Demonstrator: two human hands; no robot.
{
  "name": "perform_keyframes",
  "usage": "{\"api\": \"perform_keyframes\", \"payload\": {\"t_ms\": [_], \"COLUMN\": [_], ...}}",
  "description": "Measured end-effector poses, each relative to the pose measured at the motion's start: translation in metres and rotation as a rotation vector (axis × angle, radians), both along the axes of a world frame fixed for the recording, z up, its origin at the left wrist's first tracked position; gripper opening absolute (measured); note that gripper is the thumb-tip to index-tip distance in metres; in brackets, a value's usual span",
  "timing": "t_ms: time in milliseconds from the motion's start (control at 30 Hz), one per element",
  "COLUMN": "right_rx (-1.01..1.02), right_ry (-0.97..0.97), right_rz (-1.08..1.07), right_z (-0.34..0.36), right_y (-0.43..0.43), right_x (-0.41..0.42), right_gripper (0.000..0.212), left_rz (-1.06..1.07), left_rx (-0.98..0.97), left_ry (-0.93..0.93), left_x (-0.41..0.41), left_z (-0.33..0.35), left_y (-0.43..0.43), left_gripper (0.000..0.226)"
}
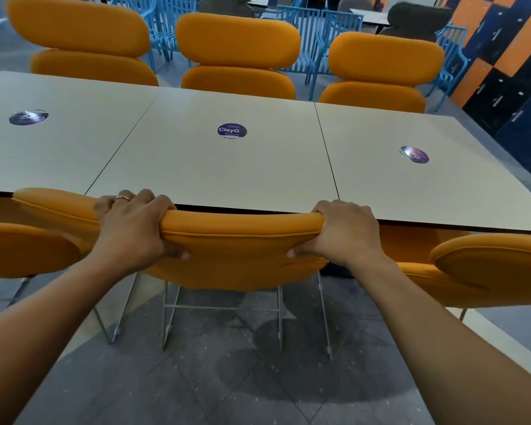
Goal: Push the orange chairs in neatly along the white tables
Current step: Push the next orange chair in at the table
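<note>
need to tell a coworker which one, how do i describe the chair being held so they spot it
Three white tables stand edge to edge in a row. Along their near side, take the middle orange chair, at the table with the clear ClayG sticker. Only this one has a left hand and right hand gripping its backrest top.

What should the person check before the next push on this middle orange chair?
1. Left hand grip on the middle chair's backrest: ok, fingers over the top, thumb behind.
2. Right hand grip: ok, same hold.
3. Backrest up to the white table edge: ok, looks nearly flush.
4. Fingers clear of that edge: not ok, they lie right beside it and might get pinched.
5. Gap to the left chair: cannot tell, its backrest runs close by the left hand.
6. Room under the table: cannot tell, hidden.
</note>
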State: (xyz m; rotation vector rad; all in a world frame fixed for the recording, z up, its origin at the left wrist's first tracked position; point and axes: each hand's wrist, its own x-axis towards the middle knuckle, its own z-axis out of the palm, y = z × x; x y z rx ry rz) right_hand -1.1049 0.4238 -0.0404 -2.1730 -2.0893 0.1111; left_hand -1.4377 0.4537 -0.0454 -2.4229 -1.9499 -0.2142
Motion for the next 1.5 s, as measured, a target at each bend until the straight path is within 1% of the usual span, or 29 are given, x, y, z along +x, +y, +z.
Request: {"api": "perform_keyframes", "payload": {"t_ms": [133, 233, 433, 500, 733, 900, 1033, 1233, 1367, 1500], "right_rx": [-0.033, -0.033, -0.007, -0.017, -0.058, -0.083, -0.047, -0.041, -0.01, -0.037], "right_ry": [-0.02, -0.037, -0.054, -0.055, -0.029, 0.004, 0.029, 0.067, 0.012, 0.012], "right_rz": [-0.016, -0.011, -0.004, 0.006, 0.03, 0.022, -0.003, -0.045, -0.048, -0.037], "right_z": [0.001, 0.001, -0.002, 0.0, 0.001, 0.005, 0.004, 0.006, 0.0, 0.001], "right_y": [-0.003, -0.005, -0.004, -0.002, 0.001, 0.001, -0.002, 0.0, -0.003, -0.006], "right_x": [-0.004, -0.012, -0.02, -0.017, -0.006, 0.007, 0.001, -0.022, -0.043, -0.038], "right_gripper": [0.087, 0.086, 0.088, 0.086, 0.08, 0.09, 0.09, 0.083, 0.084, 0.079], "left_rz": [-0.032, -0.044, -0.036, -0.006, -0.007, -0.03, -0.066, -0.083, -0.073, -0.053], "left_rx": [0.014, 0.0, -0.131, -0.098, 0.022, 0.094, 0.118, 0.082, 0.048, 0.057], "left_ry": [-0.016, -0.011, 0.001, 0.023, -0.047, -0.024, -0.046, -0.05, -0.019, -0.044], "left_x": [-0.006, -0.015, -0.038, -0.043, -0.037, -0.027, -0.034, -0.054, -0.072, -0.068], "left_z": [0.0, 0.0, 0.011, 0.011, 0.002, -0.006, -0.005, 0.001, 0.002, 0.0], "left_y": [0.002, 0.002, 0.01, 0.009, -0.011, -0.028, -0.023, -0.002, 0.006, -0.004], "left_gripper": [0.073, 0.074, 0.086, 0.086, 0.071, 0.066, 0.07, 0.076, 0.083, 0.077]}}
